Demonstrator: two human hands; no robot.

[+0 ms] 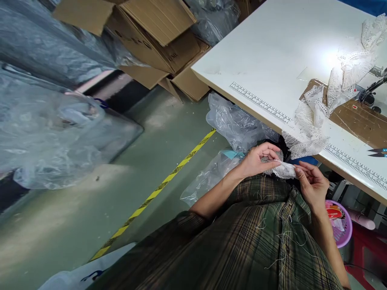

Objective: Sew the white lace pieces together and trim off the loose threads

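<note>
My left hand (262,159) pinches one end of a small piece of white lace fabric (284,170) over my lap. At its other end, my right hand (312,184) grips the lace between thumb and fingers, so the piece stretches between both hands. More white lace (311,121) lies bunched along the table, hanging over the front edge just above my hands and running back toward the sewing machine (370,94) at the right. Whether the held piece joins that strip I cannot tell.
The white table (256,52) has printed rulers along its edge. Small scissors (377,153) lie at the right. Cardboard boxes (163,44) and plastic-wrapped bundles (60,133) stand to the left. A purple basket (347,229) sits below the table. Yellow tape (160,189) crosses the floor.
</note>
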